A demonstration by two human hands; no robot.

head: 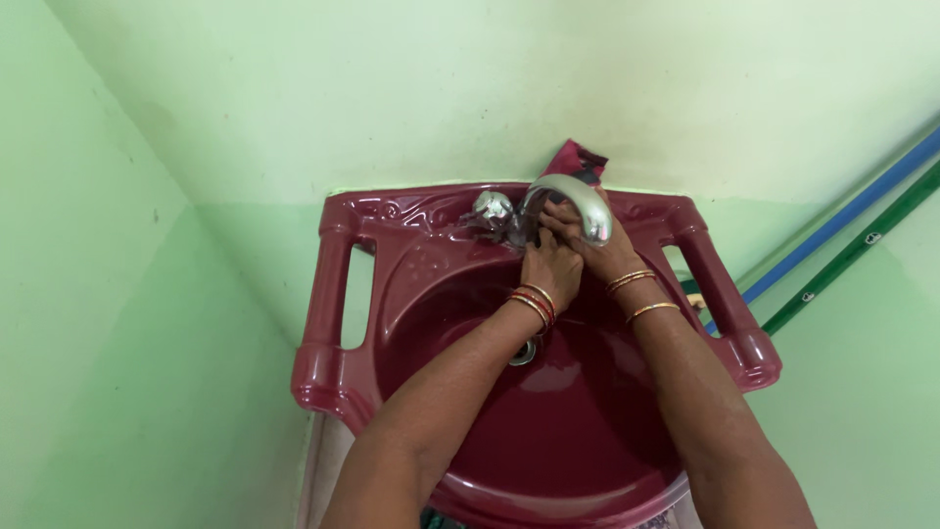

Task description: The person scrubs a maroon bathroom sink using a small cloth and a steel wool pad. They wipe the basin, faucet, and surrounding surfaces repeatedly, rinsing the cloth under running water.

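Both hands meet under the curved metal tap spout (578,203), over the back of a maroon sink (392,294). The left hand (550,266) lies with fingers curled against the right hand (597,250), which folds over it; neither grips any object. The drain (524,353) sits just below the wrists, and a dark red cloth (576,159) lies behind the spout.

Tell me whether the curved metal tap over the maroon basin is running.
Cannot tell. No stream shows below the curved metal tap, and both hands are clasped together under its spout, hiding any water.
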